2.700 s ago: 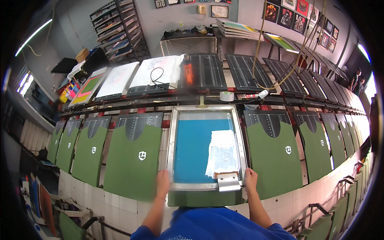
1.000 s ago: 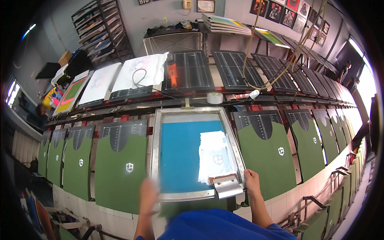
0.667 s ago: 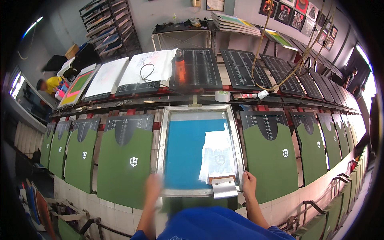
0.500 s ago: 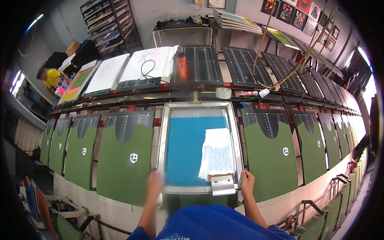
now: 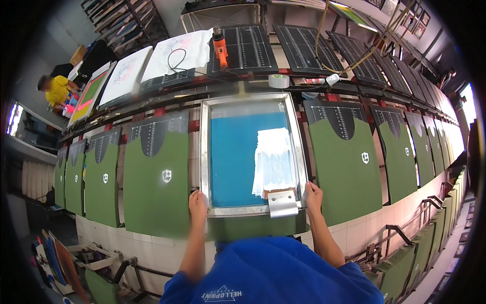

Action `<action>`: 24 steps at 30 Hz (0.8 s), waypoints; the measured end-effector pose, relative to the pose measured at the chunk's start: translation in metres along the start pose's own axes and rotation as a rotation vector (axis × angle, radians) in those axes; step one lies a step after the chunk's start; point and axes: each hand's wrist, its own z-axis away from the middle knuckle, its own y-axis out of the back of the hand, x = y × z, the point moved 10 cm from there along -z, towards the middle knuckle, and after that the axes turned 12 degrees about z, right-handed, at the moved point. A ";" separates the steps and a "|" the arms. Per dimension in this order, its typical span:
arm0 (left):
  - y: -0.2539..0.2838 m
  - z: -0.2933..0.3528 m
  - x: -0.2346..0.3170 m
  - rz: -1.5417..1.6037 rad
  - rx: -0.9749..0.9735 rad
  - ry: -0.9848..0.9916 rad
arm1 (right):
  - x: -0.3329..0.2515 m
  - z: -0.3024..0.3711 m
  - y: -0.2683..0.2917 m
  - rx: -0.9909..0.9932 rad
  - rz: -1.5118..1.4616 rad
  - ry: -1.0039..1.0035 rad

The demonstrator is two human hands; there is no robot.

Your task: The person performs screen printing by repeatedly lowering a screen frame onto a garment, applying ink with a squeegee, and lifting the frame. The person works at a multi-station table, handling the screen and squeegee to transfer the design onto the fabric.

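Note:
A silk-screen frame (image 5: 205,152) with metal sides and blue mesh lies flat over a green shirt (image 5: 258,229), hiding most of it. My left hand (image 5: 198,203) is closed at the frame's lower left corner. At the lower right side my right hand (image 5: 314,197) grips the frame, thumb on top. White ink (image 5: 273,154) covers the right part of the mesh. A squeegee (image 5: 283,203) with a metal holder rests at the frame's near right, its handle overhanging the near rail.
Green shirts (image 5: 154,187) with white shield prints stretch over black boards on both sides. Beyond the rail lie an orange heat gun (image 5: 220,48), a tape roll (image 5: 278,81) and black boards (image 5: 309,48). A person in yellow (image 5: 59,91) works far left.
My view has tilted downward, so the frame, shirts and boards appear higher in the picture. Both hands stay at the frame's lower sides; my left hand is less blurred.

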 end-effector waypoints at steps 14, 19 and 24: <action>-0.015 -0.005 -0.031 0.045 -0.074 0.153 | 0.019 -0.001 0.001 -0.030 -0.022 -0.090; 0.006 -0.011 -0.017 -0.003 0.037 -0.007 | 0.001 -0.001 -0.014 -0.165 0.016 -0.114; 0.004 0.033 0.064 -0.007 0.198 -0.214 | 0.008 0.003 0.005 -0.098 0.245 0.111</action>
